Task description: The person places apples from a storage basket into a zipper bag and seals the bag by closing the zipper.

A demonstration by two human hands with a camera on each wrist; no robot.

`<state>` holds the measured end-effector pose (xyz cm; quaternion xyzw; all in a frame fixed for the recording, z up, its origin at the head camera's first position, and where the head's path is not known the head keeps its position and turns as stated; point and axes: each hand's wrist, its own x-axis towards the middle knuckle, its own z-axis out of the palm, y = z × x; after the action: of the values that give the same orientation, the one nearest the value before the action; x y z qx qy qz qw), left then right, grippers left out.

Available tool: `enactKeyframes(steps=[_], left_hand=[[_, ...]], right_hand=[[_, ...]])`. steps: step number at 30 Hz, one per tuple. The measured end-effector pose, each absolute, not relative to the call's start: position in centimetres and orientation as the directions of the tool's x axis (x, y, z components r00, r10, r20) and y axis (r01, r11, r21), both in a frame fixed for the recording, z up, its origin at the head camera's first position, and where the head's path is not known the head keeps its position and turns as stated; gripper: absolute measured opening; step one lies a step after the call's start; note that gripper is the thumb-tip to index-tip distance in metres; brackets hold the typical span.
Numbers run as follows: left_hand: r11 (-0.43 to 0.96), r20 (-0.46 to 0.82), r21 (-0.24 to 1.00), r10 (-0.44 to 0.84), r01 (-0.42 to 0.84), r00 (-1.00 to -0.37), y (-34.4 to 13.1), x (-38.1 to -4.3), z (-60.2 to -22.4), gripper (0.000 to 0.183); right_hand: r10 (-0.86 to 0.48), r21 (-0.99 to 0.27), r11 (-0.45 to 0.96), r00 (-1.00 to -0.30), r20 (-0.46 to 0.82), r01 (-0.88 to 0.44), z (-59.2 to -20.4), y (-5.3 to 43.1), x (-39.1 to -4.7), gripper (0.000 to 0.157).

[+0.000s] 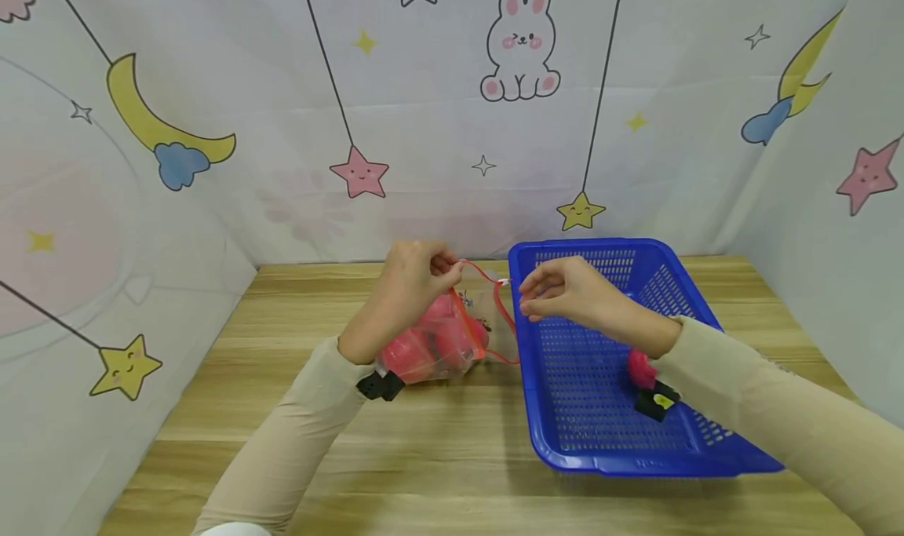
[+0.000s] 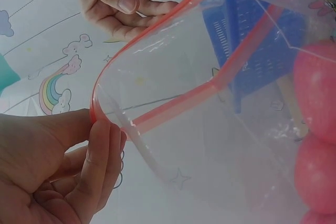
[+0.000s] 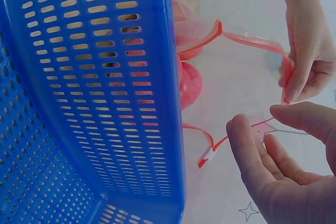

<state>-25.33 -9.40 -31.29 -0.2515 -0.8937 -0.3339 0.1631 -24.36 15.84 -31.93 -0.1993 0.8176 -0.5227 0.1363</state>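
My left hand (image 1: 413,281) pinches the red-edged mouth of a clear zip bag (image 2: 173,106) between thumb and fingers. The mouth stands open, and its white slider (image 3: 209,153) sits near the blue basket. Several pink balls (image 2: 318,174) lie inside the bag; their material cannot be told. My right hand (image 1: 568,291) hovers over the left rim of the blue basket (image 1: 531,395), close to the bag's mouth. Its fingers are loosely bent, with thumb and fingertips apart and nothing between them. A round pink thing (image 1: 641,369) is in the basket, partly hidden by the right forearm.
The wooden table (image 1: 438,473) carries the bag on the left and the perforated basket on the right. A printed white cloth (image 1: 438,120) hangs behind and at both sides. Black blocks (image 1: 657,401) are at both wrists.
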Motion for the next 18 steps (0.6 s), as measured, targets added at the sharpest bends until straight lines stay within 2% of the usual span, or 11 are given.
enactKeyframes(steps=[18], left_hand=[[0.658, 0.449, 0.514, 0.341, 0.551, -0.826, -9.21, -25.37, -31.34, 0.009]], right_hand=[[-0.448, -0.906, 0.391, -0.893, -0.035, -0.161, -32.14, 16.65, -24.67, 0.026]])
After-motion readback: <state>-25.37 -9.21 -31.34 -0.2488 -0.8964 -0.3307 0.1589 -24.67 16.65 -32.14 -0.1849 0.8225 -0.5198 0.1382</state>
